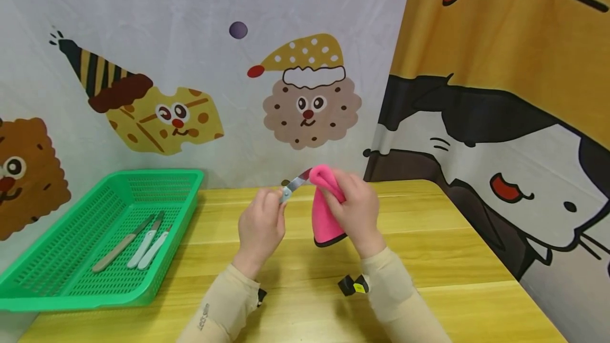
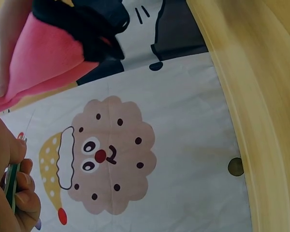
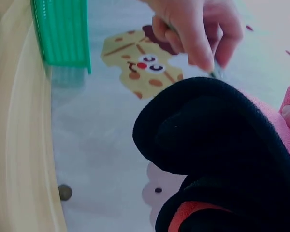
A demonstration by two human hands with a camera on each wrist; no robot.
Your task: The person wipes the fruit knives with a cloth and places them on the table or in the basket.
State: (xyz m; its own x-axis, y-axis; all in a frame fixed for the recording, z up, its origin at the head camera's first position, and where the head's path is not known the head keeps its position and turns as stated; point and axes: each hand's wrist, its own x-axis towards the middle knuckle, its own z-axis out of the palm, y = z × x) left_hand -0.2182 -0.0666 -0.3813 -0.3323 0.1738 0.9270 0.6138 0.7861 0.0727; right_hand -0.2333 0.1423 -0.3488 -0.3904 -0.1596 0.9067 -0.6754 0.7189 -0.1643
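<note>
My left hand (image 1: 259,224) grips a knife (image 1: 296,183) by its handle, most of which the fingers hide. The metal blade points up and to the right. In the left wrist view, part of a green handle (image 2: 11,188) shows between the curled fingers. A pink cloth (image 1: 326,221) with a black edge is pinched, folded over, in my right hand (image 1: 355,208). Its fold meets the blade's tip end, and the very tip is hidden there. In the right wrist view the cloth's black part (image 3: 208,130) hangs in front of the left hand.
A green plastic basket (image 1: 169,173) stands on the left of the wooden table (image 1: 419,258). Inside lie a brown-handled knife (image 1: 114,253) and two white-handled knives (image 1: 142,249). Behind the table hangs a cartoon-printed curtain (image 1: 238,120).
</note>
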